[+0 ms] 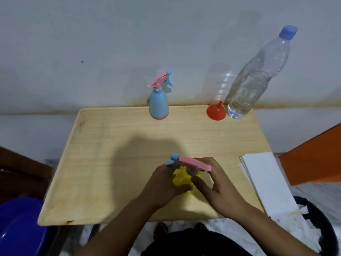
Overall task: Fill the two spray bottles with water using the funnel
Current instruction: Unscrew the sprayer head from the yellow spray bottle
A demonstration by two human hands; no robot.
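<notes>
A yellow spray bottle [181,179] with a pink and blue spray head [191,163] stands near the table's front edge. My left hand [162,185] grips its body from the left. My right hand [215,185] wraps around its neck and spray head from the right. A blue spray bottle [159,104] with a pink trigger head stands at the back of the wooden table [110,163]. A red funnel [215,112] lies mouth-down at the back right. Beside it stands a clear water bottle [258,76] with a blue cap, partly full.
A stack of white paper towels [265,182] lies over the table's right edge. An orange surface [313,159] is at the right, a blue plastic chair [20,224] at the lower left. A wall runs right behind the table.
</notes>
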